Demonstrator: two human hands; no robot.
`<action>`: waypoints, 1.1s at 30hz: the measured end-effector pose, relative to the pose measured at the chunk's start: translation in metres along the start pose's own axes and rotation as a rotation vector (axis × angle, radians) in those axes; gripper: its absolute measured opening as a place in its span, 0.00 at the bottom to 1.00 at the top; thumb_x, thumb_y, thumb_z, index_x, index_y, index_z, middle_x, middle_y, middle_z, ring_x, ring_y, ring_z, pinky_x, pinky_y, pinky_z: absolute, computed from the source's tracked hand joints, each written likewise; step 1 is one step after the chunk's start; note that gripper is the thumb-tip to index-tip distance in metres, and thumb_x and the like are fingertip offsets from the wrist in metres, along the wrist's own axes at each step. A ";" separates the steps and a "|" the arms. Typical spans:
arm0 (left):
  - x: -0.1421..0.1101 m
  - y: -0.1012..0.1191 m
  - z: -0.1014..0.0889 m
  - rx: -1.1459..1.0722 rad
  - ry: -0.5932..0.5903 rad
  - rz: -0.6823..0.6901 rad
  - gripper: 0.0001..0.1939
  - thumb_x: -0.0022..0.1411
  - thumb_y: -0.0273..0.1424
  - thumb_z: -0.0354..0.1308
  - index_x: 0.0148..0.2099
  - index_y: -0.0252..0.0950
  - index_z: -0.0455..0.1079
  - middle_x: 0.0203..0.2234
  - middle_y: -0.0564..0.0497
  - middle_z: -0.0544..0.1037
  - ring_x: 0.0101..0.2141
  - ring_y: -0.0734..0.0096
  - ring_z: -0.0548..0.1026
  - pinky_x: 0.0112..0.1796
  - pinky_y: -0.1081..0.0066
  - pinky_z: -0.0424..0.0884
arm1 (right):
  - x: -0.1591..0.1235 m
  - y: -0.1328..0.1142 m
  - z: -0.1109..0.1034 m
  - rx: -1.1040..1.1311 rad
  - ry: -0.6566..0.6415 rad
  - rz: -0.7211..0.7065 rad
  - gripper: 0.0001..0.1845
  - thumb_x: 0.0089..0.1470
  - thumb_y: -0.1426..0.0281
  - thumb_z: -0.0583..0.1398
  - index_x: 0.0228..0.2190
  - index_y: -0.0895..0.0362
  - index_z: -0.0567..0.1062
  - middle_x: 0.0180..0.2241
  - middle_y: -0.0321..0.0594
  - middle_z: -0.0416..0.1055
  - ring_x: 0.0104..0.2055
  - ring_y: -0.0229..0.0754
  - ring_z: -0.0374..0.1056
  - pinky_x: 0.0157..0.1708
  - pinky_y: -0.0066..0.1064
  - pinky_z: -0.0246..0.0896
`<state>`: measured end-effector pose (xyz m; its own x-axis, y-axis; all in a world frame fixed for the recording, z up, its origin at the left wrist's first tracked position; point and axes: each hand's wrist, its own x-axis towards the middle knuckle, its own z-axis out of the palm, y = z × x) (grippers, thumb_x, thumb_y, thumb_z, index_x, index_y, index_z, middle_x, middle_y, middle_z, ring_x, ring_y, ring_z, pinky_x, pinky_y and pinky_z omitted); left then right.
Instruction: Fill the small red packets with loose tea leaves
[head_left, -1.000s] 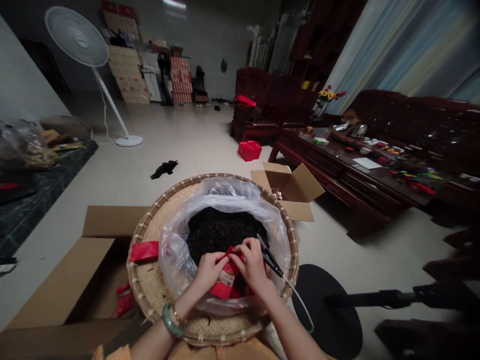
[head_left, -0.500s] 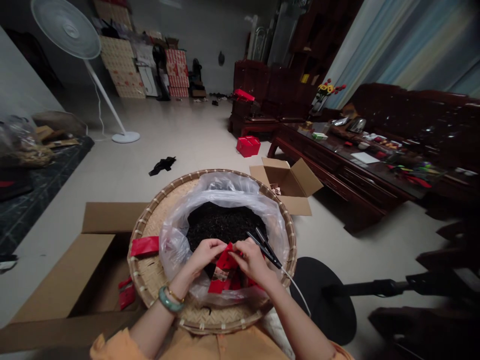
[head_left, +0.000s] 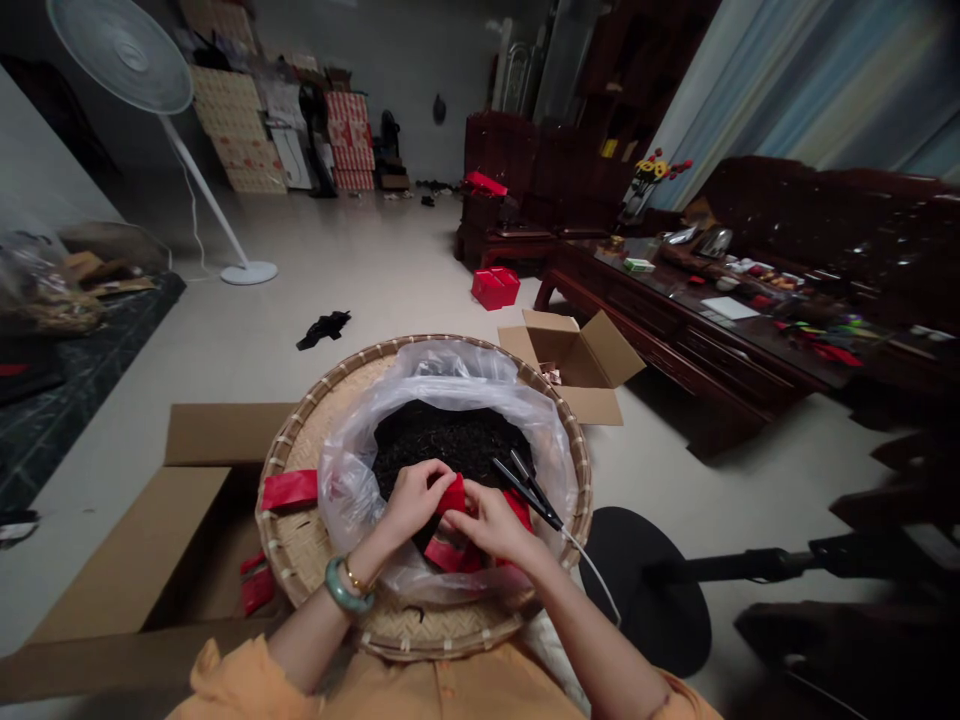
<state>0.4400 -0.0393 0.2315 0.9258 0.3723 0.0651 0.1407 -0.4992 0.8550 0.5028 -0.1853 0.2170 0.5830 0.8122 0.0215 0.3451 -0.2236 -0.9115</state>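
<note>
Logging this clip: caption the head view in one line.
Left hand and right hand pinch a red packet above dark leaves in a bag-lined bamboo tray, a corded black tool beside them.

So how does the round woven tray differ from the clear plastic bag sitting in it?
The bamboo tray is rigid, shallow and tan, while the plastic bag is soft, clear and crumpled. The tray has a neatly bound round rim; the bag has a loose, irregular mouth, folded open around dark leaves. Both are open on top.

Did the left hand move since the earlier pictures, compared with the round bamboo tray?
Yes: the bare left hand moved forward, toward the far rim of the round woven bamboo tray.
</note>
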 end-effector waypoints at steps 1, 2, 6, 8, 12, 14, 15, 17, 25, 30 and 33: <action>0.000 0.002 -0.001 0.034 -0.016 0.046 0.11 0.57 0.33 0.51 0.29 0.35 0.72 0.25 0.51 0.77 0.27 0.71 0.72 0.31 0.74 0.64 | 0.001 0.002 0.001 0.064 -0.022 0.021 0.08 0.50 0.67 0.59 0.32 0.58 0.72 0.26 0.34 0.70 0.26 0.35 0.62 0.25 0.24 0.55; 0.000 0.005 -0.002 0.061 -0.049 0.094 0.11 0.57 0.32 0.51 0.29 0.35 0.72 0.25 0.51 0.77 0.27 0.72 0.72 0.31 0.74 0.63 | 0.001 0.003 0.002 0.123 -0.048 0.044 0.10 0.50 0.65 0.59 0.32 0.59 0.73 0.26 0.34 0.70 0.26 0.35 0.62 0.26 0.25 0.56; 0.003 0.009 -0.008 0.150 -0.176 0.237 0.10 0.58 0.30 0.52 0.30 0.35 0.73 0.26 0.50 0.77 0.29 0.71 0.72 0.33 0.73 0.64 | 0.001 0.008 0.004 0.326 -0.096 0.129 0.16 0.50 0.59 0.59 0.27 0.61 0.74 0.23 0.36 0.69 0.26 0.37 0.63 0.28 0.28 0.58; 0.004 0.009 -0.010 0.202 -0.177 0.274 0.10 0.59 0.29 0.52 0.31 0.35 0.74 0.27 0.49 0.77 0.31 0.70 0.72 0.34 0.72 0.64 | 0.000 0.011 0.006 0.357 -0.084 0.140 0.17 0.48 0.58 0.60 0.29 0.60 0.74 0.24 0.35 0.69 0.26 0.36 0.61 0.28 0.27 0.58; 0.006 0.007 -0.010 0.295 -0.146 0.352 0.10 0.58 0.29 0.53 0.30 0.36 0.76 0.30 0.46 0.76 0.36 0.66 0.71 0.39 0.68 0.65 | -0.002 0.015 0.010 0.287 -0.155 0.172 0.19 0.46 0.54 0.61 0.27 0.59 0.71 0.20 0.32 0.62 0.23 0.33 0.55 0.23 0.25 0.53; 0.009 0.006 -0.009 0.290 -0.125 0.357 0.10 0.57 0.30 0.54 0.29 0.36 0.76 0.31 0.46 0.75 0.38 0.65 0.71 0.41 0.66 0.65 | 0.000 0.015 0.008 0.300 -0.226 0.179 0.22 0.48 0.51 0.58 0.27 0.59 0.71 0.20 0.32 0.62 0.23 0.34 0.55 0.23 0.26 0.53; 0.011 0.005 -0.008 0.262 -0.120 0.334 0.10 0.57 0.31 0.54 0.29 0.36 0.76 0.32 0.46 0.75 0.38 0.65 0.71 0.41 0.66 0.64 | 0.001 0.014 0.006 0.303 -0.242 0.179 0.23 0.50 0.50 0.56 0.27 0.59 0.71 0.21 0.33 0.63 0.23 0.34 0.56 0.24 0.26 0.54; 0.015 0.002 -0.008 0.159 -0.146 0.223 0.10 0.57 0.33 0.54 0.32 0.36 0.76 0.31 0.47 0.76 0.35 0.66 0.72 0.39 0.68 0.65 | 0.006 0.012 -0.002 0.274 -0.239 0.178 0.25 0.51 0.49 0.54 0.29 0.59 0.72 0.23 0.34 0.65 0.25 0.36 0.58 0.27 0.28 0.56; 0.014 -0.018 -0.017 -0.336 -0.542 -0.196 0.22 0.57 0.44 0.54 0.50 0.37 0.69 0.40 0.49 0.76 0.38 0.69 0.72 0.39 0.72 0.66 | 0.024 -0.002 -0.036 0.014 -0.454 0.024 0.31 0.55 0.47 0.45 0.32 0.57 0.76 0.29 0.35 0.73 0.37 0.42 0.66 0.56 0.46 0.44; -0.003 -0.026 -0.001 -0.676 -0.595 -0.368 0.24 0.55 0.45 0.56 0.49 0.36 0.70 0.36 0.49 0.77 0.33 0.70 0.73 0.31 0.74 0.68 | 0.027 -0.006 -0.036 -0.066 -0.512 0.018 0.30 0.54 0.46 0.46 0.31 0.56 0.74 0.31 0.33 0.73 0.43 0.42 0.66 0.62 0.42 0.31; -0.011 -0.032 0.010 -0.827 -0.539 -0.449 0.25 0.54 0.46 0.57 0.48 0.33 0.69 0.30 0.49 0.77 0.27 0.72 0.72 0.26 0.75 0.67 | 0.029 -0.008 -0.037 -0.069 -0.461 0.027 0.31 0.53 0.45 0.48 0.27 0.58 0.73 0.29 0.36 0.73 0.40 0.44 0.67 0.56 0.41 0.48</action>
<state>0.4289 -0.0355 0.1984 0.9095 -0.1045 -0.4023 0.4121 0.3541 0.8396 0.5439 -0.1794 0.2401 0.2098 0.9569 -0.2010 0.3911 -0.2706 -0.8797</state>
